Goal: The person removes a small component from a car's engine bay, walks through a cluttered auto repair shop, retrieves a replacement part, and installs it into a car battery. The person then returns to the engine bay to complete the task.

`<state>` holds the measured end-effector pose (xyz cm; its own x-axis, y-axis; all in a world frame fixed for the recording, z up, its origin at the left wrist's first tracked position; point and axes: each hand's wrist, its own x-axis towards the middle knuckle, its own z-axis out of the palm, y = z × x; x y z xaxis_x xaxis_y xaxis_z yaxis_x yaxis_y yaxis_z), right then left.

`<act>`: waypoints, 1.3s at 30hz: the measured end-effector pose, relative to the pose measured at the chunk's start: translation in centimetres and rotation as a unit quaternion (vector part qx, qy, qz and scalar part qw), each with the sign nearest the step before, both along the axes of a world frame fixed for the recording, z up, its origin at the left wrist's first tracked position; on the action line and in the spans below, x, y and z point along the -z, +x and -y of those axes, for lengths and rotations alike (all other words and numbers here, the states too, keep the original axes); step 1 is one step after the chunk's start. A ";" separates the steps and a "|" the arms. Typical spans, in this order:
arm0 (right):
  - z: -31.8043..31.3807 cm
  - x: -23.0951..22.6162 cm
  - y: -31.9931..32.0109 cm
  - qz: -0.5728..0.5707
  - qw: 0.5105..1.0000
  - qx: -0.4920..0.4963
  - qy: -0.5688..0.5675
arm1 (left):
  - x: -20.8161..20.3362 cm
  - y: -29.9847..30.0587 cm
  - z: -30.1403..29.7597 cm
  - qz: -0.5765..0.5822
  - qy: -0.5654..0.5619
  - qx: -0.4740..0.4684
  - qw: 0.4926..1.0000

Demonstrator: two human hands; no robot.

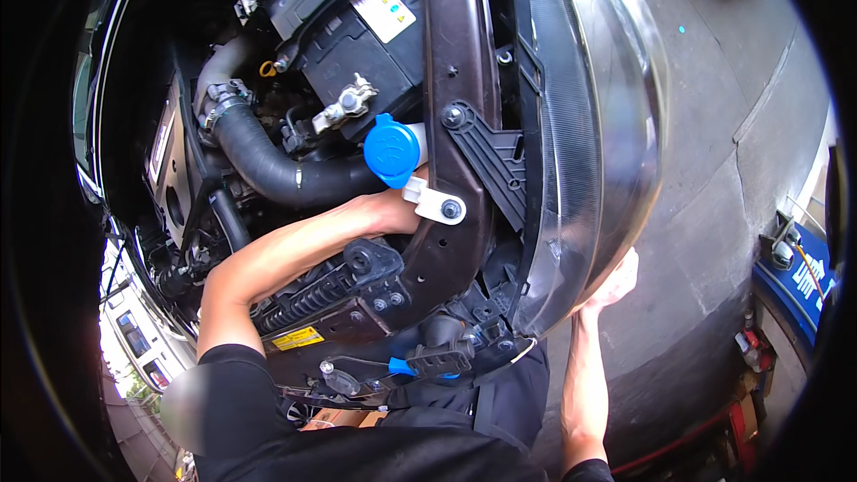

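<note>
A large clear headlight (580,116) spans the car's front corner on the right. At its lower outer edge my right hand (614,286) is closed, fingers curled against the lamp; part of them is hidden behind it. My left forearm crosses the engine bay, and my left hand (403,211) reaches in under a blue filler cap (391,151) and behind the dark metal crossmember (460,45). The fingers of that hand are out of sight. Beside its wrist a white plastic bracket (441,204) is bolted to the crossmember. A black ribbed bracket (491,161) joins crossmember and headlight.
A black battery (357,62) with metal terminal clamps (348,102) sits at the back. A thick black hose (268,156) curves past my left arm. Below lie a connector housing (442,357) and a thin wire (525,350). A blue-topped cart (799,281) stands far right.
</note>
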<state>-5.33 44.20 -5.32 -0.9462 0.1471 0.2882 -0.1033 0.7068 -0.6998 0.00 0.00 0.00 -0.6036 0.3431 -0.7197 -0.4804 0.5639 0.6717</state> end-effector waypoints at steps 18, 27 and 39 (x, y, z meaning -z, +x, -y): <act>0.3 -1.4 0.0 0.103 0.994 -0.039 0.020 | -8.9 -5.3 0.7 0.020 0.172 -0.144 0.974; -4.4 -4.5 -0.9 0.409 0.796 -0.032 -0.445 | -21.8 -0.8 -2.0 -0.149 -0.039 -0.469 0.870; -14.4 -37.3 10.8 0.235 0.782 -0.223 -0.532 | -41.2 5.6 -36.7 -0.133 0.552 -0.341 0.749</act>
